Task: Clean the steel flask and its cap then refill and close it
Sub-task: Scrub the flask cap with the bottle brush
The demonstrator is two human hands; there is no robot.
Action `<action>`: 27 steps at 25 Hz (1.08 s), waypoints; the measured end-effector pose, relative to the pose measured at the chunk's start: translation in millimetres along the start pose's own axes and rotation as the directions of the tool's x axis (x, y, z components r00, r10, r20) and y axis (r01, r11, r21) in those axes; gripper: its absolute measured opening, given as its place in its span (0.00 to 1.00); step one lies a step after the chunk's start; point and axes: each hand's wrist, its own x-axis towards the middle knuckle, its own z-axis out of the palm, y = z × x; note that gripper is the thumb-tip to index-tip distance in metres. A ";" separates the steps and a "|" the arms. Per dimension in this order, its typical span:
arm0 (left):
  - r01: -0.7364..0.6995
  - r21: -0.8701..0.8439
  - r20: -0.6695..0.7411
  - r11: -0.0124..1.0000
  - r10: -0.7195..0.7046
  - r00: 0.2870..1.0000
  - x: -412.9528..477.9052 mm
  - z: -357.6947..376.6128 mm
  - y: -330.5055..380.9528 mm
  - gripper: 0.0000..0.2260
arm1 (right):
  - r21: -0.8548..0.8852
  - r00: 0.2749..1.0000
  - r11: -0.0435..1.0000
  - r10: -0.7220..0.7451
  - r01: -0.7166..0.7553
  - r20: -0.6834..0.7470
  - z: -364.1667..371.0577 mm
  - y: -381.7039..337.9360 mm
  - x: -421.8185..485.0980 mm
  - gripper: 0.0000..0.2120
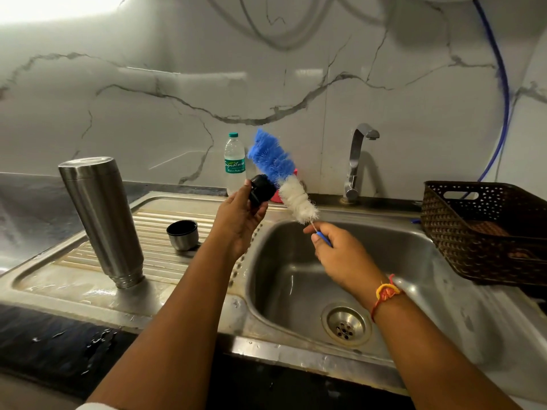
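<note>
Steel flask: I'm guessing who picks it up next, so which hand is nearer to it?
Left. The left hand, holding a black stopper, is right of the flask above the drainboard; the right hand, holding the bottle brush, is farther right over the sink basin.

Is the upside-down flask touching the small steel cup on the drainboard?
Apart. The head view shows a strip of bare ribbed drainboard between the flask, which stands mouth-down, and the steel cup to its right.
</note>
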 end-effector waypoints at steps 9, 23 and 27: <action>0.038 0.164 -0.019 0.986 -0.035 0.999 -3.4 2.0 -4.4 0.15 | -0.114 0.999 0.992 -0.041 0.044 0.026 -1.4 0.2 -2.6 0.11; -0.167 0.025 0.084 0.986 0.164 0.983 5.2 -8.0 1.9 0.07 | 0.013 0.993 0.994 0.111 -0.111 0.030 -7.3 -1.7 -1.9 0.12; -0.198 0.076 0.088 0.977 0.191 0.978 6.9 -8.4 -3.4 0.09 | 0.338 0.964 0.912 0.169 -0.232 0.206 -4.6 -12.2 -8.8 0.11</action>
